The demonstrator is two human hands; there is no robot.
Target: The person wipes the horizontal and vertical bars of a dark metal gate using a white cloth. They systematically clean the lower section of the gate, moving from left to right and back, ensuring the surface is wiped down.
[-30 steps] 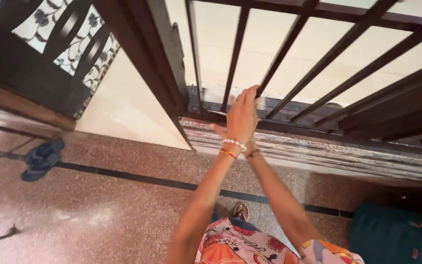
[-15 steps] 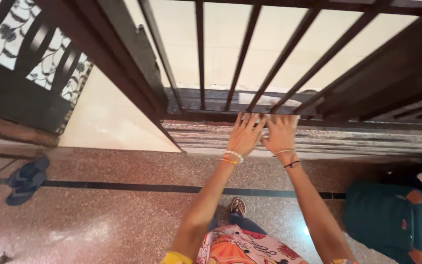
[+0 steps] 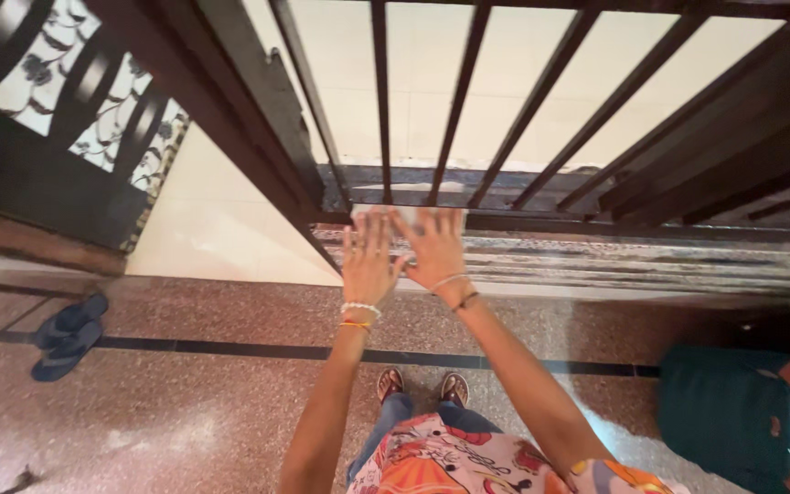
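— At the foot of the dark barred gate, what are the hands doing?
— Left hand and right hand lie spread flat on the stone sill, gripping nothing.

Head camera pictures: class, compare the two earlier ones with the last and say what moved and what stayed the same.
Both hands slid left along the striped stone sill below the dark metal grille. The left hand and the right hand now lie flat, fingers spread, side by side near the grille's corner post. A second earlier they were stacked at a bar. The blue sandals and teal bag stayed put.
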